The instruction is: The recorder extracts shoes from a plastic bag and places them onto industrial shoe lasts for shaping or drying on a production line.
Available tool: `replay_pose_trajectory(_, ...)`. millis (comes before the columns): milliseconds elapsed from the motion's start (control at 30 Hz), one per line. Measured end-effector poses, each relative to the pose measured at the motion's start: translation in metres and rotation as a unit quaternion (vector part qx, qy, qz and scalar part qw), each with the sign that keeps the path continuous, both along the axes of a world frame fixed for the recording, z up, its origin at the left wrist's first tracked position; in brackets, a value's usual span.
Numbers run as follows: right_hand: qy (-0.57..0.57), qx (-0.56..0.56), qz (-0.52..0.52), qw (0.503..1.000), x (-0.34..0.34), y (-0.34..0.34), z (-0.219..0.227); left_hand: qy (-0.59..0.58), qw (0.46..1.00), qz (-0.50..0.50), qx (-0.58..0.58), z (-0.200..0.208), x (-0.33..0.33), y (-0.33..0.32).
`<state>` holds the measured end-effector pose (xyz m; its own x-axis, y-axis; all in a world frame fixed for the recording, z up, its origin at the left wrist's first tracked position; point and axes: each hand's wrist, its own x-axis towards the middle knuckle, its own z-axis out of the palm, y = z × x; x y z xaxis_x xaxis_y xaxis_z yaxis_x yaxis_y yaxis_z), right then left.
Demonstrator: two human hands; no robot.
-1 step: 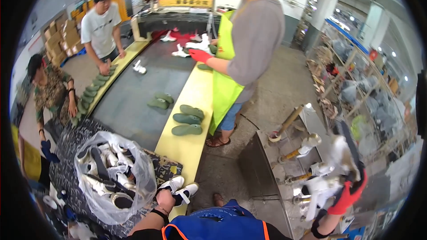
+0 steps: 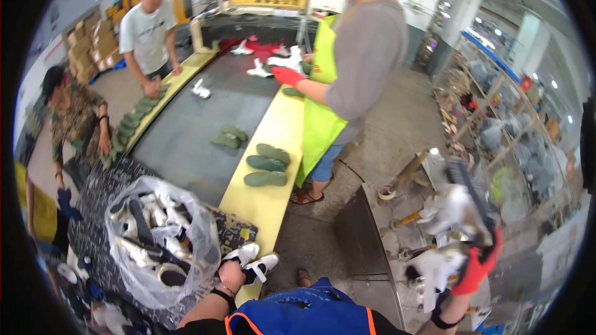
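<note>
Running left of the broad yellow ledge [image 2: 256, 201] is a dark conveyor belt [image 2: 180, 130]. Right of the ledge stands a metal bench [image 2: 360, 229]; left of the ledge's near end sits a clear plastic bag [image 2: 208, 254] of shoes. Well right of the ledge, the red-gloved right hand [image 2: 477, 271] holds a blurred, dark-soled white shoe [image 2: 458, 208], fingers wrapped around its lower end. Two white shoes [image 2: 264, 265] rest at the ledge's near end, the bare left hand [image 2: 232, 276] against them, fingers curled; whether they pinch, I cannot tell. Three green shoe lasts [image 2: 266, 164] lie farther up the ledge.
</note>
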<state>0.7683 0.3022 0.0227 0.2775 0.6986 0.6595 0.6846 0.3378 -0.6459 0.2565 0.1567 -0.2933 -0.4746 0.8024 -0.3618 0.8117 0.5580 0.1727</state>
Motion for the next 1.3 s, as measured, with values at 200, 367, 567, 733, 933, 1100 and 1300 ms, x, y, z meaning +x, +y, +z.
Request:
replay_pose_trajectory(200, -0.392, -0.439, 0.242, 0.772, -0.191, 0.122, -0.078, -0.017, 1.0, -0.021, 0.011, 0.014, 0.006, -0.008)
replay_pose_trajectory(367, -0.364, -0.392, 0.401, 0.744, -0.371, 0.174, -0.115, -0.029, 0.999, -0.027, 0.022, 0.013, 0.007, -0.007)
replay_pose_trajectory(567, 0.025, -0.324, 0.449, 0.832, -0.552, 0.201, -0.08, -0.065, 0.995, -0.011, 0.077, 0.001, 0.005, -0.01)
replay_pose_trajectory(733, 0.035, -0.274, 0.413, 0.868, -0.567, 0.207, -0.096, -0.065, 0.996, -0.033, 0.052, -0.004, -0.001, -0.009)
replay_pose_trajectory(933, 0.07, -0.4, 0.487, 0.773, -0.411, 0.122, -0.185, -0.121, 0.992, 0.029, 0.008, 0.02, 0.001, -0.007)
replay_pose_trajectory(1100, -0.056, -0.617, 0.393, 0.68, -0.261, 0.044, -0.279, -0.238, 0.966, 0.095, 0.031, 0.035, 0.004, 0.022)
replay_pose_trajectory(1300, -0.114, -0.388, 0.368, 0.838, -0.26, 0.015, -0.182, -0.23, 0.966, -0.004, 0.118, 0.108, 0.069, 0.117)
